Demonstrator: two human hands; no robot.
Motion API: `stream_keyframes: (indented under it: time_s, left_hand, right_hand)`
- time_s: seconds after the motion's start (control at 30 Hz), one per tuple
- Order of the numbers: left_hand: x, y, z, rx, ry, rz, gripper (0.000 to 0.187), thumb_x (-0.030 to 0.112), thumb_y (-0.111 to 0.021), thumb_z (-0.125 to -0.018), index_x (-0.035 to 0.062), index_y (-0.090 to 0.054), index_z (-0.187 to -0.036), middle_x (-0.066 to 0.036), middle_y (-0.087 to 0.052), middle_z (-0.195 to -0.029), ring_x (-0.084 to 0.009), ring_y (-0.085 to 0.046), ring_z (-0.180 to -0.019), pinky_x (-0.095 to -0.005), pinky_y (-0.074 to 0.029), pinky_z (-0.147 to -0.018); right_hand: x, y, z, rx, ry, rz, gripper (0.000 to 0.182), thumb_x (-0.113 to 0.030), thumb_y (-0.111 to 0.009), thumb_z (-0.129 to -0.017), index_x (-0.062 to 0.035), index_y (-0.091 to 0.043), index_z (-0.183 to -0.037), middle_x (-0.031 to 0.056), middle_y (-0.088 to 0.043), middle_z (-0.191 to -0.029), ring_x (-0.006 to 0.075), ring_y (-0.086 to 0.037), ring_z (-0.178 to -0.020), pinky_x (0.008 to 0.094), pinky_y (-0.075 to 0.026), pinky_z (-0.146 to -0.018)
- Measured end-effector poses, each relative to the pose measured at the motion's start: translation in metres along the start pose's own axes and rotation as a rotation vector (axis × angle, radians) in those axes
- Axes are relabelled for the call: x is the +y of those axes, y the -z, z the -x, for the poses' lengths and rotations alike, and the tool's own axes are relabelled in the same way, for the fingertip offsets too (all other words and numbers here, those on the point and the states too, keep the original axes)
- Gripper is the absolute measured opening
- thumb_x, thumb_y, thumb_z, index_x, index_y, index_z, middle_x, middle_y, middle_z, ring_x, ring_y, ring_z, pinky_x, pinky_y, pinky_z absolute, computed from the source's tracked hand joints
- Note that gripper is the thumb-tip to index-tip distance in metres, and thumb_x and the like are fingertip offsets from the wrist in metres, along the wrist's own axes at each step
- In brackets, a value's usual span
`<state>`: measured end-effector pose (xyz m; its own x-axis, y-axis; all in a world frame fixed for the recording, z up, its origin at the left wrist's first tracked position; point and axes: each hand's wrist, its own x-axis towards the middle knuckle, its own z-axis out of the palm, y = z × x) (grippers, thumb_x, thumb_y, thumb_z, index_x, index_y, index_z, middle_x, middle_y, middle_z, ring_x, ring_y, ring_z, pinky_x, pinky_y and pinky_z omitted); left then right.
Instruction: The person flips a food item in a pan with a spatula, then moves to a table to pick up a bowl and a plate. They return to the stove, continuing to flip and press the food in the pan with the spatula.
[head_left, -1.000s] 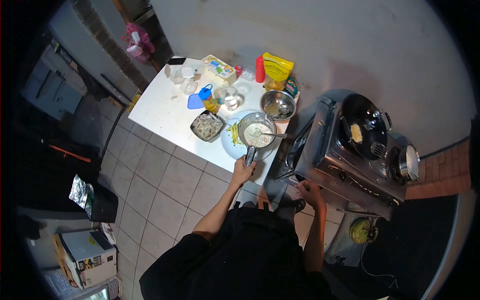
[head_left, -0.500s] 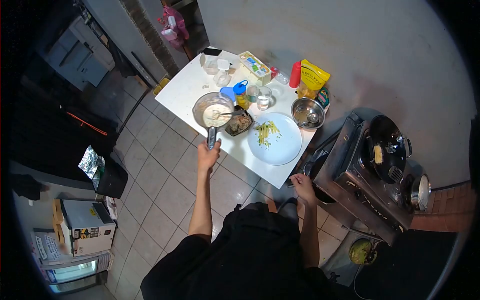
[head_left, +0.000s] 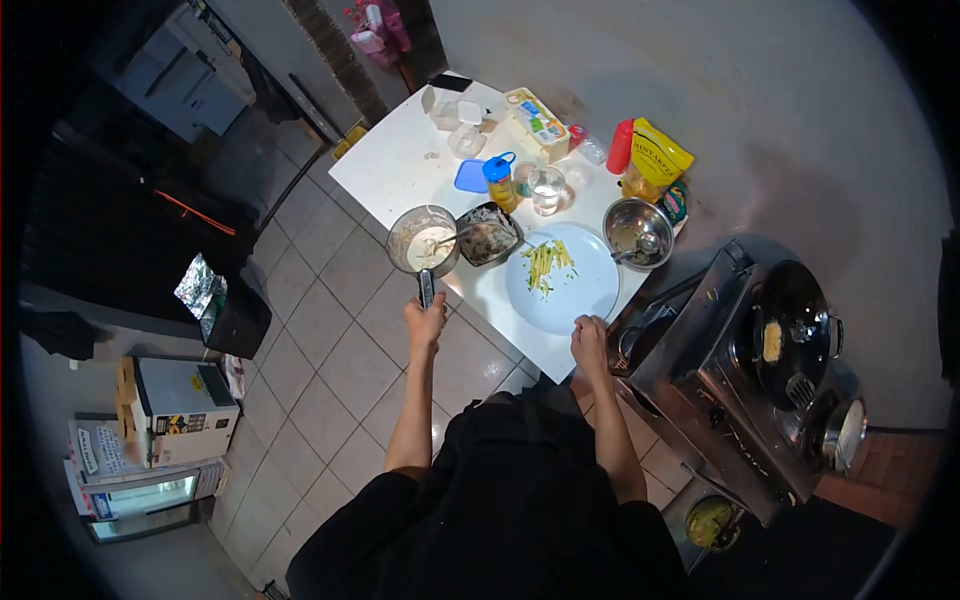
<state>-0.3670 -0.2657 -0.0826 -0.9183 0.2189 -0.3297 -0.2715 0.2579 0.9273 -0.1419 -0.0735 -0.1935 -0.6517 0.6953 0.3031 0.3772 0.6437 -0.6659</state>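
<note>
My left hand (head_left: 426, 322) is closed round the black handle of a saucepan (head_left: 398, 240), which has a pale creamy mixture and a utensil in it. The pan is at the left edge of the white table (head_left: 385, 165). Beside it stands a dark square bowl (head_left: 487, 236) with food remains. My right hand (head_left: 590, 338) is at the near edge of a large pale plate (head_left: 575, 300); its fingers are curled, and what they hold, if anything, is hidden. Thin green-yellow strips (head_left: 548, 264) lie on the plate.
Behind are a blue-capped bottle (head_left: 501, 188), a glass (head_left: 546, 192), an egg carton (head_left: 538, 122), a red bottle (head_left: 620, 147), a yellow bag (head_left: 655, 160) and a metal bowl (head_left: 638, 225). At right, a stove (head_left: 690, 350) bears a black wok (head_left: 785, 285).
The view has shifted. My left hand has drawn the saucepan away from the dark bowl, toward the table edge. My right hand has risen from beside the table corner to the plate's near edge.
</note>
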Motion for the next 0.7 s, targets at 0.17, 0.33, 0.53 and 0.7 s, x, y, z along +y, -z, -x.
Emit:
stream_keyframes:
  time_s: [0.17, 0.33, 0.53, 0.7]
  left_hand:
    - [-0.013, -0.004, -0.017, 0.073, 0.008, 0.009, 0.019, 0.01, -0.065, -0.083, 0.0055, -0.049, -0.075, 0.0, -0.049, -0.056, -0.0067, -0.043, -0.041, -0.0239, -0.03, -0.037]
    - [-0.028, -0.007, -0.039, 0.105, 0.009, -0.017, 0.019, 0.01, -0.065, -0.083, 0.0051, -0.049, -0.075, -0.001, -0.05, -0.056, -0.0071, -0.044, -0.042, -0.0247, -0.032, -0.037]
    - [-0.054, -0.018, -0.089, 0.07, -0.022, 0.025, 0.017, 0.01, -0.066, -0.081, 0.0042, -0.052, -0.075, 0.0, -0.051, -0.057, -0.0074, -0.045, -0.043, -0.0246, -0.034, -0.038]
    - [-0.062, -0.019, -0.127, 0.033, -0.003, -0.003, 0.015, 0.011, -0.066, -0.081, 0.0042, -0.053, -0.075, 0.0, -0.053, -0.059, -0.0072, -0.045, -0.044, -0.0243, -0.035, -0.039]
  right_hand:
    - [0.013, -0.032, -0.019, -0.185, -0.074, 0.049, 0.024, -0.002, -0.06, -0.079, 0.0019, -0.061, -0.103, 0.0226, -0.061, -0.093, 0.0403, -0.056, -0.093, 0.0463, -0.045, -0.085]
    - [-0.004, -0.043, -0.032, -0.275, -0.084, 0.144, 0.033, -0.007, -0.065, -0.079, 0.0015, -0.057, -0.11, 0.0239, -0.057, -0.098, 0.0408, -0.054, -0.094, 0.0469, -0.045, -0.083]
    - [-0.005, -0.075, -0.045, -0.22, -0.154, 0.185, 0.032, -0.01, -0.066, -0.078, 0.0015, -0.056, -0.106, 0.0218, -0.055, -0.097, 0.0379, -0.055, -0.092, 0.0453, -0.046, -0.08]
    - [-0.017, -0.085, -0.056, -0.147, -0.237, 0.189, 0.03, -0.007, -0.067, -0.076, 0.0027, -0.054, -0.101, 0.0204, -0.054, -0.096, 0.0371, -0.055, -0.091, 0.0441, -0.047, -0.08]
